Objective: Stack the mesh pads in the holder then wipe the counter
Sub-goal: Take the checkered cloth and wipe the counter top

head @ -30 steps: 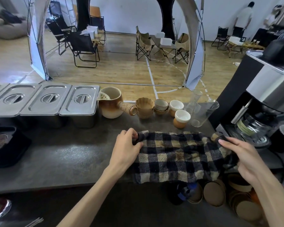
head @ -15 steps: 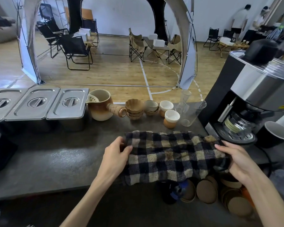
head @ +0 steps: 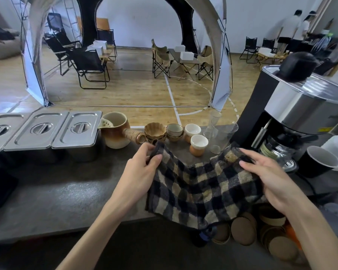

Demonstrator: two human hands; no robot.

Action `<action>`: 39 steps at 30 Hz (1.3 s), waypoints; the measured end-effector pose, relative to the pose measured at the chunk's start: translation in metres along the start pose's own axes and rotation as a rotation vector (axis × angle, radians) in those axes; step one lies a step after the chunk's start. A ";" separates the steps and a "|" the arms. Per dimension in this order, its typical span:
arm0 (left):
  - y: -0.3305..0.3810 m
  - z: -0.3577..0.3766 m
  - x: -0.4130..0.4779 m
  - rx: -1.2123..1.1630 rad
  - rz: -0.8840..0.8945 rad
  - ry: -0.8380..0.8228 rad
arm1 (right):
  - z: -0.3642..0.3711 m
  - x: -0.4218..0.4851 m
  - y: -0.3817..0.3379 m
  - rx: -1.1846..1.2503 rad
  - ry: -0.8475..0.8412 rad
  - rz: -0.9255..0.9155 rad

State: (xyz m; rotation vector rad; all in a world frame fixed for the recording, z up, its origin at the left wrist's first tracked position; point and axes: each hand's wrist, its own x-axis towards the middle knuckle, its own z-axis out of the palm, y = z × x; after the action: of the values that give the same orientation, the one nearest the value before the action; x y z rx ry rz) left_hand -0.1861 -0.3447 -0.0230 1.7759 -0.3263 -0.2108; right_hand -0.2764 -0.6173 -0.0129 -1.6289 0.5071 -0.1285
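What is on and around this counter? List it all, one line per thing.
checked cloth: 1, black and beige, lifted over the counter's near edge
counter: 1, dark grey, across the foreground
lidded steel pans: 3, silver, left rear of counter
ceramic pitcher: 1, brown and cream, right of the pans
small cups: several, brown and white, middle rear
glass beakers: 2, clear, beside the cups
coffee machine: 1, black and steel, right
black paper cup: 1, right of the machine
brown lids: several, below the counter edge
left hand: grip on the cloth's left corner
right hand: grip on its right edge
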 end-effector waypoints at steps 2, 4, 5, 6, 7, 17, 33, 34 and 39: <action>0.012 0.009 0.003 -0.010 0.012 -0.030 | 0.016 0.000 -0.007 0.000 -0.011 -0.049; 0.021 0.021 0.006 -0.003 0.034 -0.031 | 0.033 -0.002 -0.013 0.008 -0.043 -0.079; 0.024 0.027 0.008 -0.003 0.039 -0.026 | 0.041 -0.003 -0.015 -0.003 -0.050 -0.095; 0.027 0.034 0.009 -0.013 0.038 -0.026 | 0.049 -0.004 -0.019 -0.008 -0.058 -0.109; 0.030 0.040 0.010 -0.032 0.036 -0.030 | 0.056 -0.006 -0.022 -0.010 -0.060 -0.123; 0.041 0.065 0.002 -0.311 0.005 -0.251 | 0.078 -0.025 -0.039 0.213 -0.077 -0.154; -0.037 0.037 0.012 -0.864 -0.655 -0.554 | 0.057 -0.016 -0.032 0.634 -0.195 -0.061; -0.038 0.036 0.011 -0.917 -0.644 -0.542 | 0.055 -0.015 -0.032 0.631 -0.195 -0.067; -0.031 0.032 0.020 -0.839 -0.484 -0.281 | 0.039 -0.011 -0.026 0.494 -0.102 -0.085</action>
State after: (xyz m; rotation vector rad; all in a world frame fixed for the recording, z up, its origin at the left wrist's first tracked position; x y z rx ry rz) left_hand -0.1743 -0.3746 -0.0599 0.9585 0.0190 -0.8198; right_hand -0.2649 -0.5765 0.0095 -1.1661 0.2964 -0.2144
